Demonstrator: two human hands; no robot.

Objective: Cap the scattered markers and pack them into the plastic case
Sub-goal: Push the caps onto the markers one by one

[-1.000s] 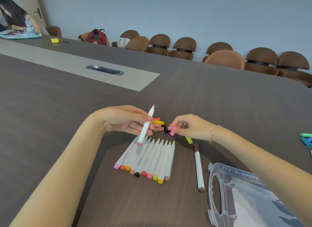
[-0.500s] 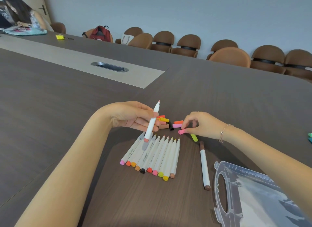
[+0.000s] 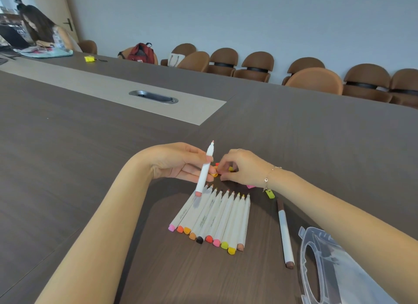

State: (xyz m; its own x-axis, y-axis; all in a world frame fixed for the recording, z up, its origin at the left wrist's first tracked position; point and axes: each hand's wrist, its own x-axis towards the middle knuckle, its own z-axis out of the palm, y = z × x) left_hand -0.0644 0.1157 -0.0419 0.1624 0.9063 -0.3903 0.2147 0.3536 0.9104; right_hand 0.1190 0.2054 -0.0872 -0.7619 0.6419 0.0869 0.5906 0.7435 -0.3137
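My left hand (image 3: 178, 163) holds an uncapped white marker (image 3: 204, 168) upright, its salmon tip pointing up. My right hand (image 3: 244, 168) reaches into the small pile of loose caps (image 3: 214, 173) just beyond the markers, fingers curled over them; what they pinch is hidden. A pink cap (image 3: 250, 186) and a lime cap (image 3: 270, 194) lie under my right wrist. A row of several uncapped white markers (image 3: 214, 217) lies side by side in front of me. One brown capped marker (image 3: 284, 233) lies apart to the right. The clear plastic case (image 3: 325, 265) sits at the lower right.
The dark wooden table (image 3: 67, 168) stretches far ahead, with a metal cable slot (image 3: 153, 96) in a light inlay. Brown chairs (image 3: 314, 80) line the wall. A red backpack (image 3: 140, 52) and a seated person (image 3: 43, 32) are at the far left.
My right hand let the pink cap lie on the table and moved left into the cap pile, close to my left hand. The marker in my left hand stays upright.
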